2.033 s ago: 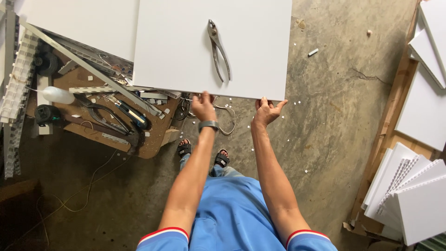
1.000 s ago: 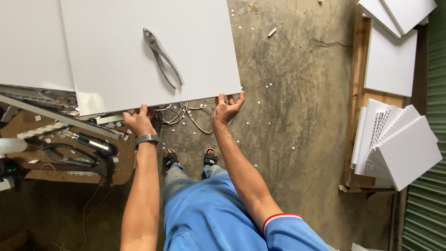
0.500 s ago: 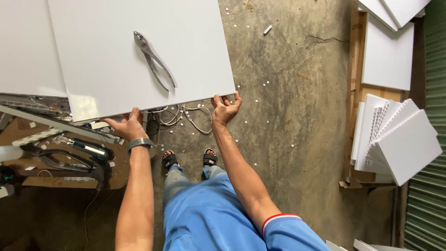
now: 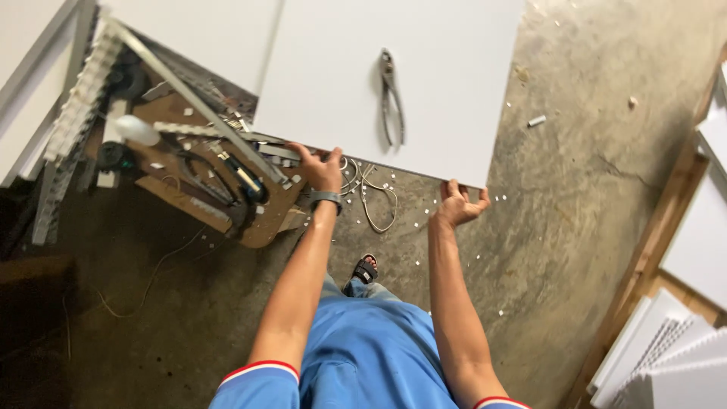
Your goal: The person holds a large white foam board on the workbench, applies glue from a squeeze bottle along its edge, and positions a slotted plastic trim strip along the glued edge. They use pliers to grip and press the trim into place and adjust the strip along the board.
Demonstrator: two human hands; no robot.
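A large white panel (image 4: 447,53) is held flat in front of me above the concrete floor. My left hand (image 4: 322,168), with a dark wristband, grips its near edge towards the left. My right hand (image 4: 460,204) grips the same edge close to the near right corner. Metal pliers (image 4: 390,95) lie loose on top of the panel, near its middle, jaws pointing away from me. Below the edge, between my hands, a tangle of wire (image 4: 367,189) lies on the floor.
To the left a wooden board (image 4: 219,193) carries hand tools, a metal rail (image 4: 189,98) and a white perforated strip (image 4: 72,129). Another white panel (image 4: 204,30) lies behind it. More white panels (image 4: 681,356) are stacked at the right by a wooden frame (image 4: 651,250). White scraps dot the floor.
The view has swung back to the left. The panel now sits further right in view. Both hands still hold its near edge, and the pliers have stayed on top.
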